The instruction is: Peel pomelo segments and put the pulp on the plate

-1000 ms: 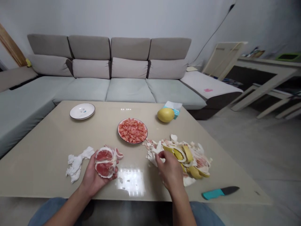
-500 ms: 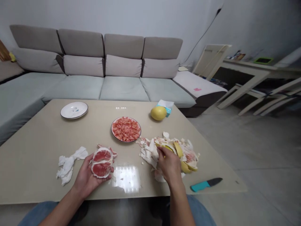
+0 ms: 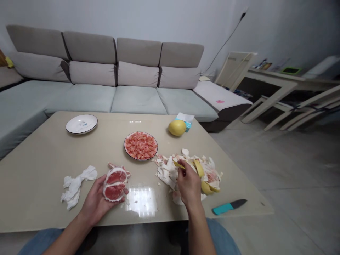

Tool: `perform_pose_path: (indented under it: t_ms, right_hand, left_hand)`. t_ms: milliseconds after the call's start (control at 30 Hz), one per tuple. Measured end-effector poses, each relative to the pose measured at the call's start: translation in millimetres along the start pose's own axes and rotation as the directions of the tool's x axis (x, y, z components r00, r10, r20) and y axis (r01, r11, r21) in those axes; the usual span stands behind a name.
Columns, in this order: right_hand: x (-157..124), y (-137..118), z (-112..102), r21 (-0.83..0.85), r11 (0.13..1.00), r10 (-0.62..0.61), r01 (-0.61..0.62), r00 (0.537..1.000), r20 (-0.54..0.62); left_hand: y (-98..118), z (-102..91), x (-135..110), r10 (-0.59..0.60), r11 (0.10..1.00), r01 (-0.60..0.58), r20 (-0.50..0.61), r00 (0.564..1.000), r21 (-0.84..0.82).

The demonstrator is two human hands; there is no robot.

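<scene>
My left hand (image 3: 93, 201) is wrapped around a peeled pink pomelo (image 3: 114, 184) that rests low over the beige table (image 3: 39, 166). To its right, my right hand (image 3: 189, 185) lies on a heap of yellow and white peel (image 3: 209, 171), fingers pinched on a yellow strip of peel (image 3: 179, 164). A plate of pink pomelo pieces (image 3: 140, 145) stands just behind, between the two hands.
A crumpled white tissue (image 3: 75, 185) lies left of the left hand. A teal-handled knife (image 3: 228, 206) sits near the front right edge. Farther back are an empty white plate (image 3: 81, 124), a whole yellow pomelo (image 3: 177, 127) and a tissue pack (image 3: 186, 118). A grey sofa (image 3: 111, 88) stands behind.
My right hand has moved a little further into the peel heap and closed on a yellow strip. The view has shifted right. My left hand still holds the pomelo.
</scene>
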State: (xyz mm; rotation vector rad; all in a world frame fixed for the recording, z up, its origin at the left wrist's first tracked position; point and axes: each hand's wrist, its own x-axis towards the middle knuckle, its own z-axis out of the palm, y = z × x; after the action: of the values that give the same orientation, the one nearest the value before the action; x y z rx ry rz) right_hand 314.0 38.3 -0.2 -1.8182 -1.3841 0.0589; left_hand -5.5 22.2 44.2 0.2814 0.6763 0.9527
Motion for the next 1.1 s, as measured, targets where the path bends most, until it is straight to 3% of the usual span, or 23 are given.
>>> perform_pose_path:
  t_ms: [267, 433, 667, 867, 933, 1033, 1100]
  right_hand:
    - [-0.4, -10.0, -1.1, 0.045, 0.998, -0.039, 0.038, 0.999, 0.025]
    - [-1.1, -13.5, -2.3, -0.037, 0.999, -0.039, 0.040, 0.999, 0.018]
    - [-16.7, -10.0, 23.6, -0.126, 0.982, -0.106, 0.142, 0.961, 0.255]
    - [-11.4, -3.6, 25.6, -0.158, 0.978, -0.103, 0.138, 0.972, 0.213]
    - [-12.5, -11.7, 23.1, -0.135, 0.980, -0.118, 0.147, 0.972, 0.202]
    - [-25.0, -43.8, 18.3, -0.004, 0.988, -0.152, 0.158, 0.961, 0.232]
    - [-38.7, -73.9, 12.6, 0.324, 0.946, -0.133, 0.008, 0.922, 0.365]
  left_hand:
    - [-0.6, 3.3, 0.3, -0.007, 1.000, 0.007, 0.000, 1.000, 0.022]
    - [-0.8, 2.4, 0.4, -0.007, 0.999, 0.008, -0.030, 1.000, 0.040]
    - [-3.3, 0.4, -0.6, 0.019, 0.997, -0.019, 0.006, 1.000, 0.081]
    - [-10.9, 1.0, -1.2, 0.107, 0.979, -0.108, 0.015, 0.994, 0.174]
    - [-14.1, 1.5, -0.7, 0.187, 0.950, -0.185, 0.017, 0.982, 0.253]
    - [-16.9, 4.7, -1.1, 0.355, 0.854, -0.332, 0.019, 0.935, 0.400]
    - [-17.1, 8.1, -3.0, 0.427, 0.797, -0.389, 0.024, 0.904, 0.462]
